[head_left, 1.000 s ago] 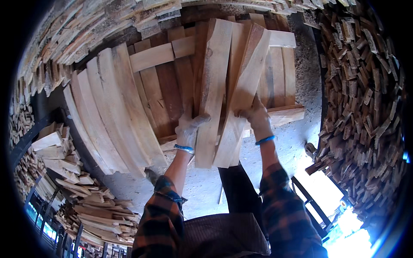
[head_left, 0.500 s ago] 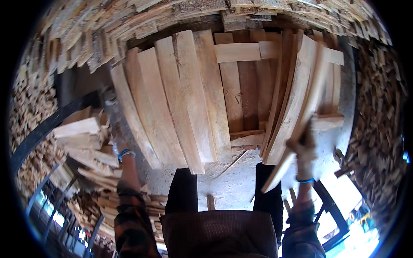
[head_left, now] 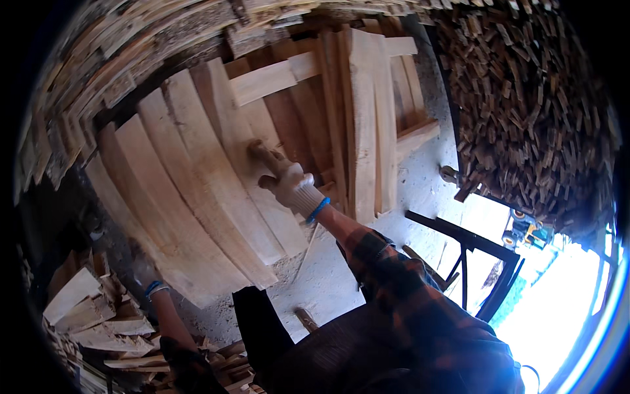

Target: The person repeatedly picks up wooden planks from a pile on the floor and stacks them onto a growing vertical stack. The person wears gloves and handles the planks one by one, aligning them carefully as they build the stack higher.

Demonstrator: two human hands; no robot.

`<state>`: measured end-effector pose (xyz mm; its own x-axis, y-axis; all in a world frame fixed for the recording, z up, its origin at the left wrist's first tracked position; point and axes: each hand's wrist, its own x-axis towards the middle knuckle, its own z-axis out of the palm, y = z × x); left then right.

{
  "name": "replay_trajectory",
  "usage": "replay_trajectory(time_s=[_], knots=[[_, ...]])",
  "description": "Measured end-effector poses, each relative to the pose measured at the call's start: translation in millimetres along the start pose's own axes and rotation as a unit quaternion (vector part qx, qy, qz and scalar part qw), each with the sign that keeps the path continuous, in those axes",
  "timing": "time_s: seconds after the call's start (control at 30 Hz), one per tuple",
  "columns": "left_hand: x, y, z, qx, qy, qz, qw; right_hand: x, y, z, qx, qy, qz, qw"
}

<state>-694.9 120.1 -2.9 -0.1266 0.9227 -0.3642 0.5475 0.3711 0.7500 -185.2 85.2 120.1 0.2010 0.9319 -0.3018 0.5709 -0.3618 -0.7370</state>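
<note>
Several long, rough-sawn planks lie side by side in front of me, on the left part of a low wooden stack. Over their right side my right hand, in a pale knitted glove with a blue cuff, reaches with thumb and fingers apart. It holds nothing, and I cannot tell whether the fingertips touch the wood. My left hand, also gloved, is beside the near end of the leftmost planks; its fingers are dark and blurred. On the right of the stack, more planks lean close together.
Crosspieces lie across the stack. Broken offcuts are heaped at lower left. Tall walls of stacked wood rise behind and at right. A black metal frame stands at right on the concrete floor, with a vehicle beyond.
My view has swung to the right. My right hand has let go of a plank on the right side and moved left over the left planks. That plank now rests with the others.
</note>
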Motion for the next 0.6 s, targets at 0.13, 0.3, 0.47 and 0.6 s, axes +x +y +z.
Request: replay_trajectory(time_s=[0.13, 0.3, 0.47, 0.6], knots=[[5, 57, 17, 0.037, 0.085, -0.005, 0.996, -31, 26, -118, 0.012, 0.103, 0.045, 0.994], [-85, 262, 203, -0.065, -0.041, 0.056, 0.996, -61, 160, -255, 0.077, 0.213, 0.215, 0.95], [-157, 384, 386, -0.176, -0.212, 0.0, 0.961, -1, 180, -256, 0.081, -0.006, 0.313, 0.946], [-197, 445, 447, 0.156, -0.123, 0.009, 0.98, -5, 209, -238, 0.086, 0.004, 0.194, 0.977]])
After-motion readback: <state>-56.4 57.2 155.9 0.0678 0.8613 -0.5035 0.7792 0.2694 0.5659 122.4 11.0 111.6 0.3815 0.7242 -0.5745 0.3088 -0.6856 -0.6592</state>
